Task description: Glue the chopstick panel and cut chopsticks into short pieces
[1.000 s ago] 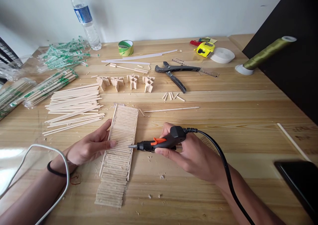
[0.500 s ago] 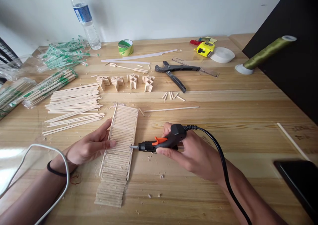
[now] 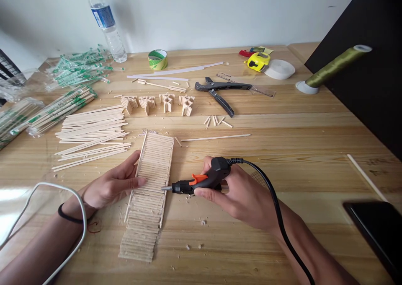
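A long panel of thin wooden sticks (image 3: 153, 163), laid side by side with a rail along each edge, slants across the table in front of me. My left hand (image 3: 114, 184) grips its left edge, thumb on top and fingers at the side and underneath. In my right hand (image 3: 241, 193) is a black hot glue gun (image 3: 204, 178) with an orange trigger, pointing left. Its metal nozzle is at the panel's right rail; whether it touches is hard to tell. The panel's near end has no rails and looks coated with glue.
Loose sticks (image 3: 94, 125) lie at left, near bagged sticks (image 3: 63, 109). Several small stick stacks (image 3: 167, 102) stand behind the panel. Beyond are a black cutter (image 3: 220, 90), green tape roll (image 3: 158, 59), bottle (image 3: 109, 29) and yellow tape measure (image 3: 258, 61). A phone (image 3: 373, 234) lies right.
The glue gun's nozzle has shifted slightly left and down along the panel's right rail. My left hand keeps its hold; the whole view has drifted a little.
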